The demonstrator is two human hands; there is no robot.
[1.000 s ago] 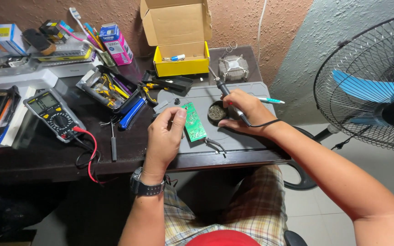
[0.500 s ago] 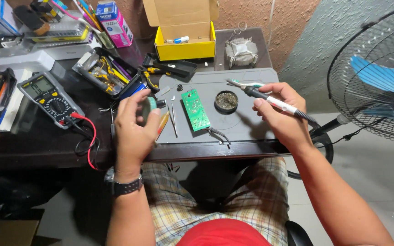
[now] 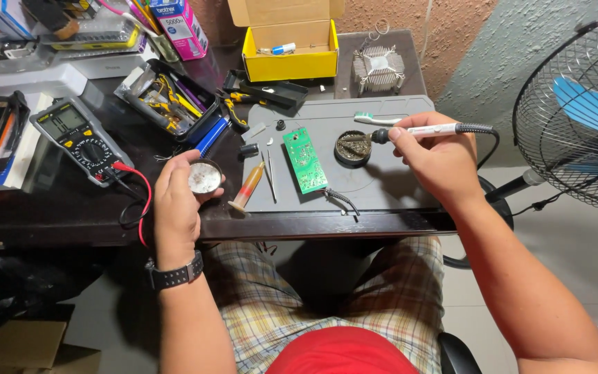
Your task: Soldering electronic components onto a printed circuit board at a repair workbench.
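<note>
Soldering bench: one hand holding a tin, the other an iron.

The left hand (image 3: pixel 176 201) is gripping a small round tin (image 3: pixel 205 177) with curled fingers at the grey mat's (image 3: pixel 389 190) left edge. The right hand (image 3: pixel 436 158) is pinching a soldering iron (image 3: pixel 427 130), its tip poking into the tip-cleaner pot (image 3: pixel 353 147), right of the green circuit board (image 3: pixel 304 159).

A green circuit board (image 3: pixel 305 159) lies on the grey mat (image 3: pixel 396 187). The soldering iron (image 3: pixel 432 129) shows a white handle with a black cord. Yellow box (image 3: pixel 289 64) behind, amber syringe (image 3: pixel 246 188) beside the board, red and black leads (image 3: pixel 135 188) off the grey-and-yellow multimeter (image 3: pixel 81 139). Plaid shorts (image 3: pixel 382 305) below.
</note>
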